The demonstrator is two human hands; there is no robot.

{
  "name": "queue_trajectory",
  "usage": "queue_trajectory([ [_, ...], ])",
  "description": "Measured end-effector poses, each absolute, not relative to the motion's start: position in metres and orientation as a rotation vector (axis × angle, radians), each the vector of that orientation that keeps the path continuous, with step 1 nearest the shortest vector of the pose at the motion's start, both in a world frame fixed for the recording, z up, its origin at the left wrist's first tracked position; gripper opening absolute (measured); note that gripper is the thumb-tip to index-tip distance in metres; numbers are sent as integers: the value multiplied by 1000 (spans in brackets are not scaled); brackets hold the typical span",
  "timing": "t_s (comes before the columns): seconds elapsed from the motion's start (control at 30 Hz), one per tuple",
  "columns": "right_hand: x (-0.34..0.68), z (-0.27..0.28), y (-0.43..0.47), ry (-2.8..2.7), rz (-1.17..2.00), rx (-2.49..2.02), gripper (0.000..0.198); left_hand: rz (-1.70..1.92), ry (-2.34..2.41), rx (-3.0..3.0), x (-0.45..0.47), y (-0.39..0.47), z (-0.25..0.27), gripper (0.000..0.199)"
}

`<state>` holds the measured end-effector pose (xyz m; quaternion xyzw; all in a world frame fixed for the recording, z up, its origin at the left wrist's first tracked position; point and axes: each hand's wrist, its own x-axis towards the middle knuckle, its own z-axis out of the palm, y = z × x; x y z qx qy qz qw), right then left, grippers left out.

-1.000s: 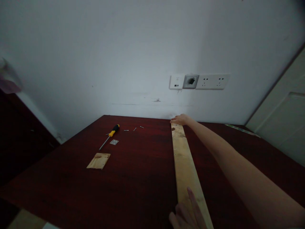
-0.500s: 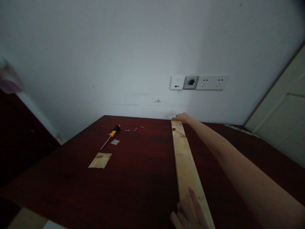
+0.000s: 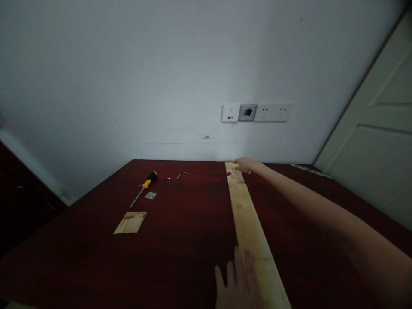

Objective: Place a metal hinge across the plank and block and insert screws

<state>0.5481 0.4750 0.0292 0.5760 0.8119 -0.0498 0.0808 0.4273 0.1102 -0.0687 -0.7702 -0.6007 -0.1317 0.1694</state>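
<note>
A long pale wooden board (image 3: 247,214) lies on the dark red tabletop, running from the wall side toward me. My right hand (image 3: 244,164) is at its far end, with curled fingers on the right edge of the board. Near the bottom of the view, my left hand (image 3: 236,283) has its fingers spread at the board's left edge, partly over the wood. Off to the left are a yellow and black screwdriver (image 3: 146,184), a small metal hinge (image 3: 150,195), several screws (image 3: 178,176) and a small square piece of wood (image 3: 130,222).
The dark red table (image 3: 183,249) stands against a white wall (image 3: 180,77). Wall sockets (image 3: 270,112) sit above its back edge. A thin patterned strip (image 3: 310,171) lies at the back right, close to a white panelled door (image 3: 383,141).
My left hand has gone from one finger extended over the board to fingers spread at its left edge. My right hand has shifted slightly from the far end onto the right edge. The view has turned slightly.
</note>
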Motion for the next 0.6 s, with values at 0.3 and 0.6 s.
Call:
queue_trajectory([
  [0.3,543,0,420,2187,-493,2068,83,-342,-1531,-2406,405,116,-79,50],
  [0.6,528,-19,387,2228,-188,2263,101,-352,-1533,-2459,403,120,-71,52],
])
